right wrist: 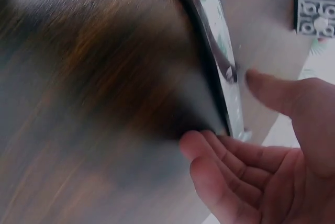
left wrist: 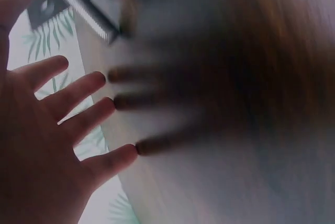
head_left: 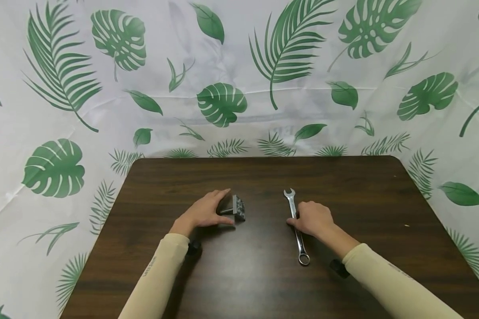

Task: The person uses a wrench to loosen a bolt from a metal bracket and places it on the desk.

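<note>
My left hand (head_left: 205, 209) is beside a small square plate (head_left: 238, 208) that stands on edge on the table. A short rod sticks out from the plate's back towards the palm, between thumb and fingers. The plate's front has a pattern of ring shapes, seen in the right wrist view. In the left wrist view the fingers (left wrist: 86, 90) are spread and straight. My right hand (head_left: 314, 218) is over the middle of a silver combination wrench (head_left: 299, 241), its open jaw end away from me and its ring end nearer. Thumb and loosely bent fingers (right wrist: 209, 182) lie on opposite sides of the shaft.
Both things lie on a dark brown wood-grain table (head_left: 263, 283) with rounded far corners. Behind and beside it hangs a white cloth (head_left: 239, 62) printed with green leaves. Dark wrist straps (head_left: 338, 268) show below the cuffs of the pale sleeves.
</note>
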{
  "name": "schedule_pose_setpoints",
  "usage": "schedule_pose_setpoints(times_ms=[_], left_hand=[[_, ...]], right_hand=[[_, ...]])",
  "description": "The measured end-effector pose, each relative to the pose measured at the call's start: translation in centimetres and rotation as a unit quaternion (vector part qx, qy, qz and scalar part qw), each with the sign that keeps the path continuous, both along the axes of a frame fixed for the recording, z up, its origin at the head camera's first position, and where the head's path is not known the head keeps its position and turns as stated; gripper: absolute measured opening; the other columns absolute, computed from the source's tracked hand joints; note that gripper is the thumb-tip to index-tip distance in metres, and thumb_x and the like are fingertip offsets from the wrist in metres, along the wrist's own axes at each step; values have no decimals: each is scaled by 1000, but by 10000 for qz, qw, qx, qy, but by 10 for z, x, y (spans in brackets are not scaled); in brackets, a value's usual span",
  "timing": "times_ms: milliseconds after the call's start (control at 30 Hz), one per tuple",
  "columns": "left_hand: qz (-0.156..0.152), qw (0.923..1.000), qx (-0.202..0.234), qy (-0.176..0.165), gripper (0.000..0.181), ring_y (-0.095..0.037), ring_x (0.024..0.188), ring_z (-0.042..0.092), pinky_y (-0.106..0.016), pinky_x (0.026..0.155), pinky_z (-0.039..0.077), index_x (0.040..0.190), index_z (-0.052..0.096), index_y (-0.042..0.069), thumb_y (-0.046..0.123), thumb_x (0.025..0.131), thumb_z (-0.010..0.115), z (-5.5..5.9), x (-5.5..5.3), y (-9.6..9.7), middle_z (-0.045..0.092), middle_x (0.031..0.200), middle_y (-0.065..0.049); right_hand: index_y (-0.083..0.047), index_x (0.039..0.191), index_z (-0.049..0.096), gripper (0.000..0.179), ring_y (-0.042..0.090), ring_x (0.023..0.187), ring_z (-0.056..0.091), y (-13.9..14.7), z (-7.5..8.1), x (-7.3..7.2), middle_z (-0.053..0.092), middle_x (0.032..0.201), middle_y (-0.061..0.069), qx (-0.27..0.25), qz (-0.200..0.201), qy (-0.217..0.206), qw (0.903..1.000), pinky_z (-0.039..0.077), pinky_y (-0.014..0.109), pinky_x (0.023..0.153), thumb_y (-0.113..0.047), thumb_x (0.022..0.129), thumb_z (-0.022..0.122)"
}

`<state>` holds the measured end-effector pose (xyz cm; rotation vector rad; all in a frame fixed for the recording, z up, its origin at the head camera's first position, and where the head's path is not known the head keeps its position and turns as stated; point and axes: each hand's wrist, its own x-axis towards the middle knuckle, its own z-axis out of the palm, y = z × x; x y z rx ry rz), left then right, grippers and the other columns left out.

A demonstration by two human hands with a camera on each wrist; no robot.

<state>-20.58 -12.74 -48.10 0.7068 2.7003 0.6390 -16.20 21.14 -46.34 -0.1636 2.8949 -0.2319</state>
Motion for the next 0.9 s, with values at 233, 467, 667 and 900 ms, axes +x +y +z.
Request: schedule_pose_setpoints(times_ms=[233, 467, 667, 900], left_hand=[[-4, 9996, 271, 112, 96, -29, 135, 41, -50, 106, 36, 154, 32, 18, 58, 78, 76, -7, 6, 17, 41, 151, -7], [235, 9971, 665, 293, 86, -30, 132, 44, -51, 105, 37, 149, 38, 15, 53, 82, 75, -18, 7, 23, 45, 147, -6], [447, 9927, 1102, 216, 85, -29, 128, 49, -52, 113, 24, 149, 39, 14, 47, 81, 78, -22, 11, 27, 48, 144, -6], [561, 9865, 1532, 141, 82, -28, 121, 55, -50, 116, 15, 146, 41, 15, 39, 79, 82, -24, 12, 29, 55, 135, -7]], right_hand=[[-12, 65, 52, 40, 20, 52, 52, -7, -1, 1, 52, 59, 1, 126, 69, 279, 9995, 42, 37, 46, -38, 82, 78], [-10, 65, 51, 31, 19, 50, 51, -10, -1, 2, 51, 58, 2, 157, 134, 369, 9991, 43, 38, 44, -24, 81, 74], [-10, 66, 51, 21, 22, 52, 52, -10, -1, 0, 51, 59, 3, 143, 115, 386, 9991, 43, 40, 44, -15, 76, 68], [-11, 64, 52, 20, 24, 56, 54, -6, -4, -2, 53, 61, 4, -1, 57, 311, 9995, 45, 43, 48, -16, 74, 68]])
